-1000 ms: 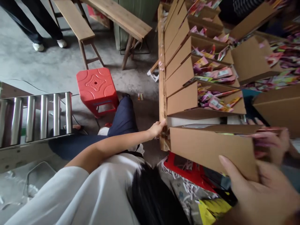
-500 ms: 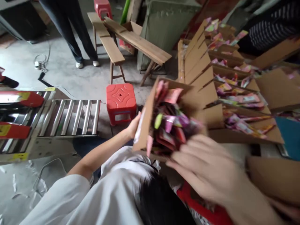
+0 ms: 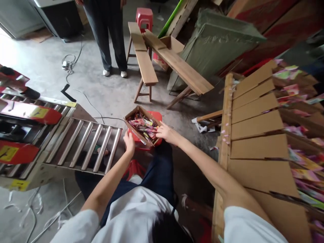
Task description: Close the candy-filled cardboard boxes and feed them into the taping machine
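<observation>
Yellow labels: left of the red stool (image 3: pixel 157 116), stuck on the machine's red parts and pale frame; two labels (image 3: pixel 8 153) carry a black mark, nothing I can read from where I stand.
Roller conveyor (image 3: pixel 81 145): just left of the stool, bare metal rollers showing.
Person standing: beyond the stool and to its left, dark trousers (image 3: pixel 105 33) and white shoes.
Left hand (image 3: pixel 130 141): by the stool's left side, open, fingers loosely parted at the carton's near left side; whether it touches the cardboard, I can't tell.
Open carton (image 3: pixel 128 121): over the stool, hiding much of the seat, filled with small shiny packets (image 3: pixel 145 125) in pink, yellow and purple; their print is too small to read.
Wooden benches (image 3: pixel 146 69): beyond the stool, two of them, set at an angle.
Right hand (image 3: pixel 168 133): at the stool's right side, fingers bent over the carton's right end by the packets; can't tell whether they grip.
Counter (image 3: pixel 226 135): well right of the stool, wooden-edged, bearing a row of packet-filled cartons (image 3: pixel 257 126).
</observation>
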### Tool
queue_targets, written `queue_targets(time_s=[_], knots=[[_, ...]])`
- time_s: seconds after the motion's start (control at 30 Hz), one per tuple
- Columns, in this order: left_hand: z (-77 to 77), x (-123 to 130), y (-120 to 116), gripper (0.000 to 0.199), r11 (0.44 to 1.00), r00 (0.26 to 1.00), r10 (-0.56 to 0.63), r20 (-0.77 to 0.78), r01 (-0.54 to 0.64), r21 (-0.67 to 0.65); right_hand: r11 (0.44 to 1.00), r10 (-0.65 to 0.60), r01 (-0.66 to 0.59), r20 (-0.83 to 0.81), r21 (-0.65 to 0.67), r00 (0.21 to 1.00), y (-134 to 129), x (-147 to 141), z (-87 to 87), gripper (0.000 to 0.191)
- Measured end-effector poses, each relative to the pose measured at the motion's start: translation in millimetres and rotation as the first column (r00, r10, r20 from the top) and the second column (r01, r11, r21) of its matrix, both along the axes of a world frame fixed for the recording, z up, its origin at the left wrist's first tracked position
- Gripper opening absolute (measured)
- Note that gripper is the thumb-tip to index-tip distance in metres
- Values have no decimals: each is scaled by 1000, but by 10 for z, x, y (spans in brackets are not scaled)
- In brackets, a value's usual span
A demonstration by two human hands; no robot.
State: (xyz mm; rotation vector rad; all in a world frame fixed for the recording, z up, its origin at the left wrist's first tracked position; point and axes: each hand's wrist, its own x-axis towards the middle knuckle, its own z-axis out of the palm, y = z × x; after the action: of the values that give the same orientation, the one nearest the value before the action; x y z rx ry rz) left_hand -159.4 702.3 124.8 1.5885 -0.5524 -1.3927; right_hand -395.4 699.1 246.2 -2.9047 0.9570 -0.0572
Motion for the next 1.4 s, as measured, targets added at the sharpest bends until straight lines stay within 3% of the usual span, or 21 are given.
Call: queue_targets(time_s=[0.07,0.13,0.17,0.23,0.3,0.4,0.47,0.5,0.57,0.63,0.67,0.7,0.77,0.83,0.9,0.97,1.07,1.17,1.27,1.33,1.4], knots=[[93,230,-297,58,980,994,8,108,14,-200,999,-41,40,15,10,999,26,-146,-102,31],[212,418,-708,66,863,966,-135,219,223,-453,983,-181,181,125,13,976,173,-201,-167,25],[267,485,-911,70,774,923,-272,273,378,-508,958,-285,288,209,16,936,271,-177,-200,42],[357,572,-1222,74,552,754,-551,358,651,-521,869,-477,493,329,41,815,447,-27,-288,87],[421,636,-1349,74,334,561,-700,442,805,-491,804,-581,591,282,55,764,515,208,-392,97],[496,743,-1284,72,91,342,-676,652,917,-387,797,-604,603,20,40,797,381,510,-481,78],[557,797,-1177,77,-10,197,-581,790,968,-249,800,-597,599,-64,24,800,238,604,-471,76],[594,809,-1121,80,-25,132,-527,840,985,-170,805,-590,593,-73,22,804,179,623,-455,77],[670,804,-1011,81,29,31,-448,893,999,-20,829,-554,557,-68,38,830,100,629,-429,77],[735,788,-914,78,100,-26,-438,899,992,77,878,-468,471,-56,90,882,53,617,-434,73],[759,786,-877,77,110,-33,-444,895,990,91,898,-420,423,-50,123,906,30,609,-452,71],[777,790,-854,78,87,-35,-448,893,993,82,913,-374,376,-44,156,926,1,603,-480,70],[798,807,-859,89,-48,-48,-437,898,998,30,922,-320,319,-32,221,947,-77,592,-555,70],[815,808,-933,105,-205,-92,-420,903,979,5,903,-335,328,-25,276,942,-171,580,-634,74],[842,775,-1041,107,-287,-164,-422,892,957,40,875,-367,347,-3,337,930,-257,552,-684,77],[881,727,-1131,100,-284,-226,-455,861,954,99,848,-385,328,58,417,921,-314,490,-671,77],[938,697,-1193,90,-232,-270,-526,806,958,170,793,-430,225,259,567,865,-311,326,-496,86],[942,718,-1235,81,-158,-249,-602,759,969,192,745,-480,119,404,656,778,-184,134,-209,89],[900,700,-1336,70,-124,-137,-615,776,989,76,764,-484,186,358,617,798,8,8,-20,74],[877,646,-1417,60,-136,-91,-579,810,991,14,816,-472,266,325,512,820,114,-20,-27,61],[869,571,-1475,54,-188,-96,-537,838,982,-8,862,-447,303,325,407,834,170,-3,-120,51]])
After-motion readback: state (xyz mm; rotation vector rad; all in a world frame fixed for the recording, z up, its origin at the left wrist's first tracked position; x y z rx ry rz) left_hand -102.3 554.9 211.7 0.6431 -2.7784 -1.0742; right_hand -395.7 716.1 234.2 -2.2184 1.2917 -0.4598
